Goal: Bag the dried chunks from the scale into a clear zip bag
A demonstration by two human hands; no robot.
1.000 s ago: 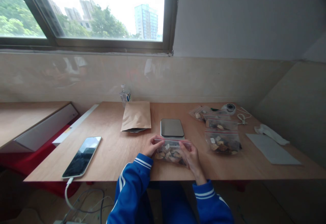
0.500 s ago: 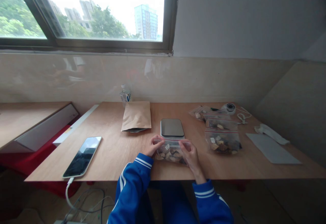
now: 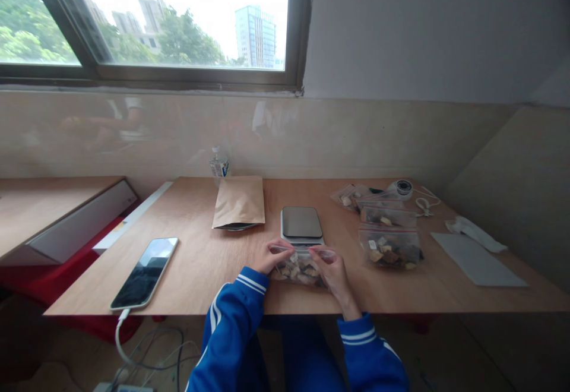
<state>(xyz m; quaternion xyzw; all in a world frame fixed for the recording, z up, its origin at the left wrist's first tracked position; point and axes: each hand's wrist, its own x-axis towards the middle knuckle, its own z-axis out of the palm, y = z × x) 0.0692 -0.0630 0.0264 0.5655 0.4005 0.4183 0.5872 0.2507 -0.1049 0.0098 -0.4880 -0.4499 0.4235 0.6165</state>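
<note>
A clear zip bag [image 3: 300,270] with brownish and pale stone-like pieces inside lies near the table's front edge. My left hand [image 3: 271,256] pinches its top edge on the left. On the right part of the same zip strip, my right hand [image 3: 328,266] is closed with thumb and fingers pressed on the plastic. Just behind the bag is a kitchen scale [image 3: 301,222] with a flat metal top; nothing lies on its plate. The bag's upper edge overlaps the front of the scale in view.
A brown paper pouch [image 3: 239,203] lies behind left, by a plastic bottle [image 3: 218,163]. At left is a charging phone [image 3: 145,273]. To the right are filled zip bags [image 3: 389,248], a white camera-like device [image 3: 403,189] with a cord, and a grey sheet [image 3: 478,260].
Both hands have shifted slightly inward along the bag's top edge, the fingertips now closer together. The bag stays in place, and the view has tilted very slightly.
</note>
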